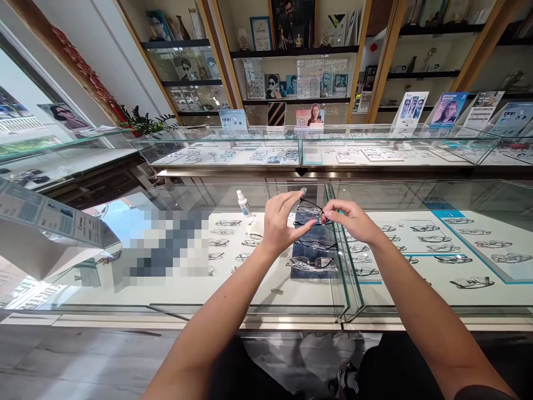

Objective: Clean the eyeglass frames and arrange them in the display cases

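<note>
A pair of eyeglasses (308,209) with a thin dark frame is held up above the glass display counter, between my two hands. My left hand (280,222) grips it from the left, thumb below and fingers above. From the other side, my right hand (350,219) pinches the frame between thumb and fingertips. Beneath them, more eyeglasses (314,263) rest on a dark blue tray (310,274). A white spray bottle (244,204) stands left of my left hand, and a pale cloth-like item (255,229) lies close to that wrist.
Rows of eyeglasses (453,259) fill the glass display case (291,305) on both sides. A large white sign (54,216) stands at the left. Behind, a second glass counter (250,169) carries several advertising cards (410,111). Shelves with framed pictures (261,33) line the wall.
</note>
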A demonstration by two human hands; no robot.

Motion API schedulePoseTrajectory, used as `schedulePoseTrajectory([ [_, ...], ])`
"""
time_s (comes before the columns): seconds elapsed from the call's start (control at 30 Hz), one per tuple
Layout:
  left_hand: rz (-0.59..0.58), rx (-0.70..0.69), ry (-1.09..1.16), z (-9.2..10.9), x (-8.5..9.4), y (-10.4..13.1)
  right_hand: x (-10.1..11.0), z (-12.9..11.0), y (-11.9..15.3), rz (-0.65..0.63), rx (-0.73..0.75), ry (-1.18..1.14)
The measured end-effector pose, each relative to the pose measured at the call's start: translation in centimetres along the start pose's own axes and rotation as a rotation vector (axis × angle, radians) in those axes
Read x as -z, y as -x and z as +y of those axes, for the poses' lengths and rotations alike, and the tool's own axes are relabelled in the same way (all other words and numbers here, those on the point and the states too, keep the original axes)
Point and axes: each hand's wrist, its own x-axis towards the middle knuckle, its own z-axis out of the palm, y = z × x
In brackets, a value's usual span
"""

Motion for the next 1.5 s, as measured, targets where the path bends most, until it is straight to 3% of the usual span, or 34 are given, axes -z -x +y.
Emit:
schedulePoseTrajectory([
  [0.17,0.037,-0.001,0.014,0.4,0.3,0.0,-0.2,-0.7,0.4,0.01,0.015,0.053],
  [0.3,0.059,0.073,-0.021,0.6,1.0,-1.2,0.4,-2.4,0.0,0.183,0.158,0.107],
  [0.4,0.117,0.075,-0.047,0.3,1.8,-4.3,1.8,-5.1,-0.9,0.395,0.322,0.18],
  [0.5,0.256,0.038,-0.052,0.5,2.7,-9.0,3.2,-8.9,-1.4,0.564,0.425,0.364],
  [0.6,0.374,0.07,-0.012,1.5,3.5,-13.2,3.8,-12.1,-1.2,0.652,0.424,0.514],
  [0.7,0.442,0.126,-0.019,2.8,4.0,-15.1,3.3,-13.5,-0.5,0.717,0.365,0.578],
  [0.93,0.453,0.104,-0.032,3.2,4.2,-14.2,2.0,-13.1,-0.3,0.752,0.363,0.702],
  [1.5,0.422,0.146,-0.013,3.2,4.4,-14.1,2.0,-13.0,-0.8,0.784,0.349,0.726],
])
